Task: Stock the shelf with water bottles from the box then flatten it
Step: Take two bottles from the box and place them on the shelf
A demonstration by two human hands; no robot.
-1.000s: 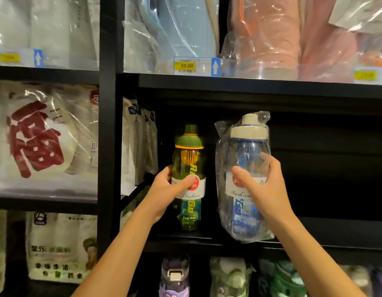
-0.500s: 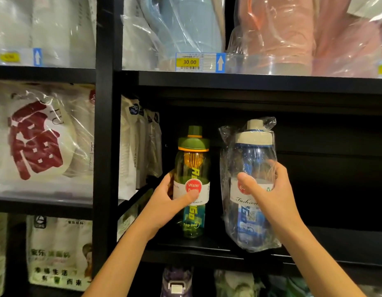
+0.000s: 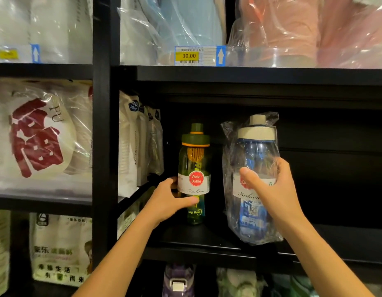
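Early in stocking, it seems: left hand (image 3: pixel 166 200) wraps the upright green water bottle (image 3: pixel 194 174) on the black shelf (image 3: pixel 207 239); right hand (image 3: pixel 269 189) grips the bagged blue water bottle (image 3: pixel 253 176), probably just touching down; box unseen

Both bare forearms are reaching up and forward. Left hand (image 3: pixel 168 200) is curling sideways, thumb in front. Right hand (image 3: pixel 269 189) is gripping higher, thumb across, fingers wrapping behind.
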